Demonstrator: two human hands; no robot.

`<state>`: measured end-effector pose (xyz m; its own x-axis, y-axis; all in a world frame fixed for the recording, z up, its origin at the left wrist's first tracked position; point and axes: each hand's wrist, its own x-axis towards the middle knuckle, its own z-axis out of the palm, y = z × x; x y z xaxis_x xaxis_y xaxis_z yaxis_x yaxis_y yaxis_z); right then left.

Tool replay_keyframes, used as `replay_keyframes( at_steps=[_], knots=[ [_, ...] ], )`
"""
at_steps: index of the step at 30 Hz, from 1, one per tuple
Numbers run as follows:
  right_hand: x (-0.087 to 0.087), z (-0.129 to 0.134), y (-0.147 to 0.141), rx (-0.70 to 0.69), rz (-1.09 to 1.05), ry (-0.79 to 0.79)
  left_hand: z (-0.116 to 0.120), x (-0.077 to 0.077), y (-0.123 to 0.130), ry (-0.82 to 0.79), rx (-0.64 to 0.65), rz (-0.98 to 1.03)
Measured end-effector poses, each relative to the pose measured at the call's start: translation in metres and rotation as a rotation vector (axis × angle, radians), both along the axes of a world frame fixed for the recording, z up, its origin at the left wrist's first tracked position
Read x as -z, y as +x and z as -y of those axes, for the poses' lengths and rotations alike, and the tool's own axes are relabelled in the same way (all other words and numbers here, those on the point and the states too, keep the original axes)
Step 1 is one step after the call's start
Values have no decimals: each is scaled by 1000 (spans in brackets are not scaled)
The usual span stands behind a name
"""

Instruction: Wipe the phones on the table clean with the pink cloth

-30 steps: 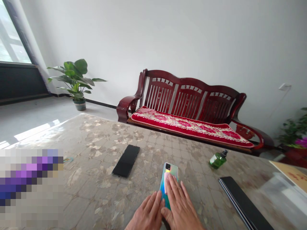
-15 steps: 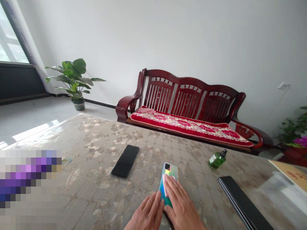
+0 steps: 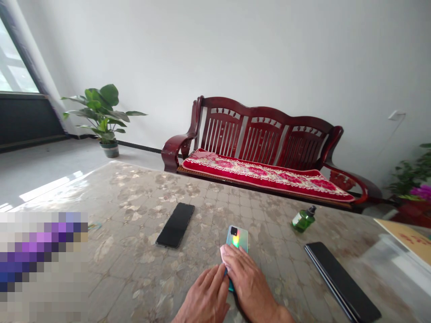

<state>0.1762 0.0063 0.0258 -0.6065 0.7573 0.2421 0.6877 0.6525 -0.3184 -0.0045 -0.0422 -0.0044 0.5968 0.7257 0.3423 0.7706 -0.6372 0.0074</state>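
Observation:
A smartphone (image 3: 242, 237) with a shiny, rainbow-tinted back lies face down on the table before me. My right hand (image 3: 249, 276) lies over its lower half, fingers pressing a small pale pink cloth (image 3: 222, 254) against the phone's back and left edge. Most of the cloth is hidden under those fingers. My left hand (image 3: 207, 291) has its fingers together, tips against the phone's left edge, steadying it and touching the right hand. Left of both hands, a second phone (image 3: 175, 225) lies with its dark screen up.
The patterned tablecloth (image 3: 134, 269) covers the table. To the right stand a green spray bottle (image 3: 303, 220) and a long black case (image 3: 343, 280), near a yellowish printed sheet (image 3: 404, 240). A blurred purple patch (image 3: 40, 242) fills the lower left. Behind is a wooden bench (image 3: 256, 134).
My right hand has slid the pink cloth toward the phone's left edge and slightly nearer me, exposing more of the upper back. My left hand stays beside the phone.

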Motion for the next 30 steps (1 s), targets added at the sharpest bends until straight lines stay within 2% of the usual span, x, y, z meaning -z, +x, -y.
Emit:
replay_keyframes(
  at_steps=[2, 7, 12, 18, 23, 27, 30],
  knots=[
    [3, 5, 11, 35, -26, 2, 1, -5, 2, -80, -45, -13],
    [15, 6, 24, 302, -158, 61, 0, -18, 3, -230, -129, -55],
    [21, 13, 10, 343, -238, 16, -3, -29, 12, -209, -141, -126],
    [21, 2, 6, 581, -536, -147, -5, -38, 39, -177, -254, -134],
    [8, -7, 3, 728, -889, -411, -5, -42, 59, -127, -385, -88],
    [-4, -8, 0, 750, -1155, -581, -6, -46, 70, -147, -484, -78],
    [-11, -10, 0, 708, -1232, -671, -7, -50, 75, -161, -527, -84]
  ],
)
